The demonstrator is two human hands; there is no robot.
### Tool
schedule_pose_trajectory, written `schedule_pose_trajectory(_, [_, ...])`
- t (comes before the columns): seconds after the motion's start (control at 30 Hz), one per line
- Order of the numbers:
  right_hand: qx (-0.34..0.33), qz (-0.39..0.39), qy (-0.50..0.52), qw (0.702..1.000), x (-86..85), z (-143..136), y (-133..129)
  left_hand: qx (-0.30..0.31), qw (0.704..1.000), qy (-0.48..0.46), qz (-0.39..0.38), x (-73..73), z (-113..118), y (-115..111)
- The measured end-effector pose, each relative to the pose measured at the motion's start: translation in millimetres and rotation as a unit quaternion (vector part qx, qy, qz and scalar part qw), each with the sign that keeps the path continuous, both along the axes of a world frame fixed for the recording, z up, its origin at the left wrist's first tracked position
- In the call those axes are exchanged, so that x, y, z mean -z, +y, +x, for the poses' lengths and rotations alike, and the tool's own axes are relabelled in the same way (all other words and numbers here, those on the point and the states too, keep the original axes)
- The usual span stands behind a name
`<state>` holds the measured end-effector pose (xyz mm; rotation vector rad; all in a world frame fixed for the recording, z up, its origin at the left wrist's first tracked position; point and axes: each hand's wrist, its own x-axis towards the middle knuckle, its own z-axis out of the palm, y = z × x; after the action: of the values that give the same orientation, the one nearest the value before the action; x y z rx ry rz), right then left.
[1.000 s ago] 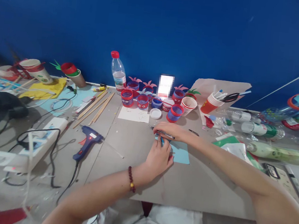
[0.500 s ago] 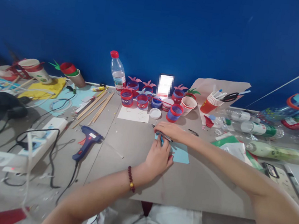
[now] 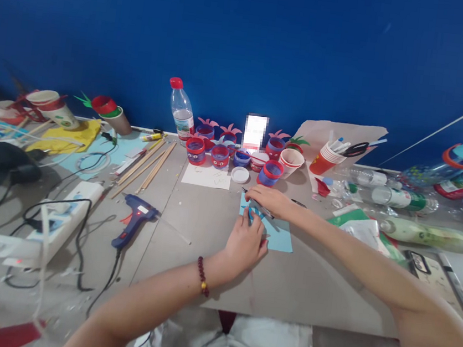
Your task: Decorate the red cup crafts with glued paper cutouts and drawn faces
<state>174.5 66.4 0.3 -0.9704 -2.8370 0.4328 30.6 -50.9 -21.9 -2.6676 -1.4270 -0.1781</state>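
A light blue sheet of paper (image 3: 280,237) lies on the table before me. My left hand (image 3: 247,239), a beaded bracelet at its wrist, rests on the sheet, fingers bent and pressing a darker blue paper cutout (image 3: 251,213) with pointed ends flat against it. The hand covers part of the cutout. From the right, my right hand (image 3: 272,200) reaches across, closed around a slim pen (image 3: 267,213) just above the cutout. Fingers hide much of the pen; whether its tip touches the paper I cannot tell.
Red and purple decorated cups (image 3: 220,156), paint jars (image 3: 242,158) and a white lid (image 3: 240,175) stand behind the paper. To the left lie a glue gun (image 3: 138,218), wooden sticks (image 3: 157,168) and a power strip (image 3: 68,216) with cables. Plastic bottles (image 3: 404,200) lie right.
My right hand and the pen have shifted slightly right, uncovering more of the light blue sheet and the cutout. My left hand stays pressed in place.
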Motion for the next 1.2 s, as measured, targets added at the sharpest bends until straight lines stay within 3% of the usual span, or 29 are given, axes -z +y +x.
schedule_pose_trajectory(0.2, [-0.022, 0.059, 0.015, 0.998, -1.7, 3.5, 1.9, 0.004, 1.000, -0.005, -0.002, -0.3, 0.2, -0.1])
schedule_pose_trajectory(0.6, [-0.082, 0.207, -0.107, 0.969, -3.0, -7.0, 0.5, 0.000, 1.000, 0.015, 0.015, -0.6, -0.7, -1.0])
schedule_pose_trajectory(0.77, [-0.066, 0.218, -0.120, 0.966, -8.6, 5.8, -6.0, 0.004, 1.000, 0.021, 0.016, -1.0, -0.6, -1.1])
schedule_pose_trajectory(0.93, [-0.040, 0.223, -0.086, 0.970, -0.3, 21.0, -6.1, 0.003, 0.999, 0.032, 0.013, -2.5, 0.0, -1.2])
schedule_pose_trajectory(1.2, [-0.066, 0.206, -0.069, 0.974, 12.0, 3.0, 2.2, -0.004, 1.000, 0.023, 0.003, -5.3, 0.6, -0.9])
